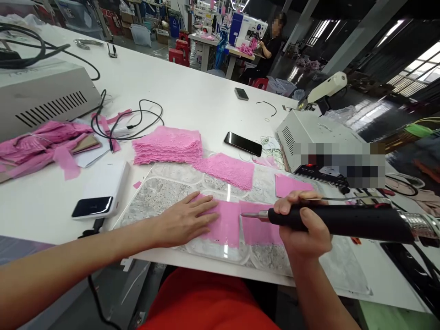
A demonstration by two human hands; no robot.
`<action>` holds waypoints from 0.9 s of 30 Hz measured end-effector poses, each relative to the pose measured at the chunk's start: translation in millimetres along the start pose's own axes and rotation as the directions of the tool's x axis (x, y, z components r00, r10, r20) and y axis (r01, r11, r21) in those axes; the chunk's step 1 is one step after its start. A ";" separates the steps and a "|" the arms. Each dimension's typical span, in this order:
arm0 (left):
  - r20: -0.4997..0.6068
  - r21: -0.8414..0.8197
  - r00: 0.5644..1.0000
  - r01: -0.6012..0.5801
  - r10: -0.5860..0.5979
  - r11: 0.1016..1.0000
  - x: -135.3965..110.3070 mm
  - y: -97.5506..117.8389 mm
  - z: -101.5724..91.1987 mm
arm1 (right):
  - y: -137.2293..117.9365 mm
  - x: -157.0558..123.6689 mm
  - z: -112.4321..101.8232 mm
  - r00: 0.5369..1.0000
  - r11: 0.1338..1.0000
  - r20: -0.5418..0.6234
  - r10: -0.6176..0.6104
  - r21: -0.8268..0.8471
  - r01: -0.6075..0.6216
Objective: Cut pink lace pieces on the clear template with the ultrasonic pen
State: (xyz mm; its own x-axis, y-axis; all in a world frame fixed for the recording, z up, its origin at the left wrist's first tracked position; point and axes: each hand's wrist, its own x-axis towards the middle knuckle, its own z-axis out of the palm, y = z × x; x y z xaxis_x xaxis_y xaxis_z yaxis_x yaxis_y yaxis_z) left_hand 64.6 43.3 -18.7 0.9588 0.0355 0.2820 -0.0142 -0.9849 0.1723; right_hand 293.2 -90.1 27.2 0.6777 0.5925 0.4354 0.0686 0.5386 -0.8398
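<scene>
My left hand (185, 220) lies flat, fingers spread, on a pink lace piece (225, 224) resting on a scratched glass plate (158, 195). My right hand (304, 227) is wrapped round a black hot cutting tool (343, 221). The tool's metal tip (249, 214) points left, right at the gap between that piece and a second pink piece (256, 229). A stack of pink lace squares (168, 145) sits behind the plate, with a loose lace piece (228, 170) beside it.
A white power bank (103, 190) and a grey box (41, 98) with cables are at left. A black phone (243, 143) and a white control unit (316, 137) lie further back at right. A person sits at a sewing machine (247, 27) far behind.
</scene>
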 end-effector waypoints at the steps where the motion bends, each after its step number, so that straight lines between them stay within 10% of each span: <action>1: 0.009 0.002 1.000 0.004 -0.004 1.000 -0.4 -0.5 -0.3 | 0.3 -2.0 -2.0 1.000 1.000 0.000 0.002 0.008 -0.002; 17: 0.081 0.024 0.996 0.029 -0.031 0.999 -0.1 -2.4 -12.2 | 2.3 -11.1 -4.9 0.997 0.998 0.066 -0.029 0.055 0.025; 27: 0.039 -0.059 0.967 0.254 -0.252 0.965 64.4 -6.2 -3.9 | 6.1 -12.4 -9.8 1.000 0.996 -0.006 -0.027 0.088 0.027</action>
State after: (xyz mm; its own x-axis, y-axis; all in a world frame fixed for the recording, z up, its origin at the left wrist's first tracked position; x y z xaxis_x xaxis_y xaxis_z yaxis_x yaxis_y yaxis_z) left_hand 125.3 52.4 2.1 0.9418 0.2760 0.1919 0.2133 -0.9319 0.2932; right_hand 292.4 -99.9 13.5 0.6801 0.5743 0.4557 0.0220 0.6053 -0.7957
